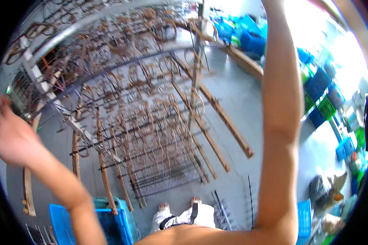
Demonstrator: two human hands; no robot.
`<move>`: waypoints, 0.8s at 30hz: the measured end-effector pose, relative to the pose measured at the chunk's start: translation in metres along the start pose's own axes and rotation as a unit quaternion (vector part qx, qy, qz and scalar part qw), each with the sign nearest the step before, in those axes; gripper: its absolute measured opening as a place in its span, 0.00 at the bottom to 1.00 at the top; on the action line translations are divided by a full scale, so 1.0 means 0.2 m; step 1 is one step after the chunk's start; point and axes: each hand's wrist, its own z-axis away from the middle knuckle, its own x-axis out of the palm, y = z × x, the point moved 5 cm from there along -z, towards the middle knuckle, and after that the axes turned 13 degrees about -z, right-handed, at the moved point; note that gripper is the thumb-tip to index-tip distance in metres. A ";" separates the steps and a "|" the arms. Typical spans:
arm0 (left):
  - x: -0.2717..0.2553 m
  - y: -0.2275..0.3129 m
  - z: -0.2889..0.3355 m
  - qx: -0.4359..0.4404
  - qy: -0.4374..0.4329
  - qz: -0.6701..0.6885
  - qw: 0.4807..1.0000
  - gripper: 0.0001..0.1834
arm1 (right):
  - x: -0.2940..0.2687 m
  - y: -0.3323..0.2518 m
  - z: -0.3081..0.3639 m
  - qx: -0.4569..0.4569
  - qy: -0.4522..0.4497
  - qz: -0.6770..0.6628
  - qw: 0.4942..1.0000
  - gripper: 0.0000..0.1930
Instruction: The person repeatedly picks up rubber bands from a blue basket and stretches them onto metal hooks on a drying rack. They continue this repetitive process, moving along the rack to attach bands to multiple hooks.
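- Two bare arms (280, 122) are raised and spread wide, one on each side of the rack (195, 73)
- Left hand (14, 136) is at the far left edge, blurred, fingers pointing up; I cannot tell whether it is open or gripping something
- Right hand lies beyond the top edge, only the forearm and wrist showing, so I cannot tell what it holds or how its fingers stand
- The rack fills the middle and upper left, between the two arms and ahead of the body
- Left hand is just beside the rack's left part, near the left end of a long dark rod (110, 67); the blur hides whether they touch
- Many brown curved pieces (176, 118) hang in rows on the rack, to the right of the left hand and left of the right forearm
- A pale metal bar (75, 126) slants down through the rack's left part
- Wooden bars (227, 122) run out from the rack toward the body, over the grey floor (233, 81)
- A blue basket (63, 216) is at the lower left, partly behind the left forearm
- White trousers (202, 214) and two feet (163, 206) show at the bottom, between the arms
- Blue crates (317, 81), a green crate (326, 107) and bags (321, 188) are right of the right forearm
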 end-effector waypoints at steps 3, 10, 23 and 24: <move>0.38 0.13 1.02 -0.253 -0.257 0.032 0.932 0.14 | -0.33 -0.16 0.71 0.136 0.146 -0.149 0.968 0.05; -0.11 0.76 2.79 -0.677 -0.559 0.006 0.478 0.08 | -0.78 -1.07 3.75 0.715 -0.081 0.008 0.695 0.17; -0.72 0.46 4.41 -0.934 -0.177 -0.013 0.310 0.07 | -1.80 -0.88 5.97 0.779 -0.177 0.170 0.576 0.16; -0.70 0.42 4.48 -0.933 -0.160 0.005 0.322 0.07 | -1.75 -0.74 6.14 0.801 -0.121 0.097 0.578 0.15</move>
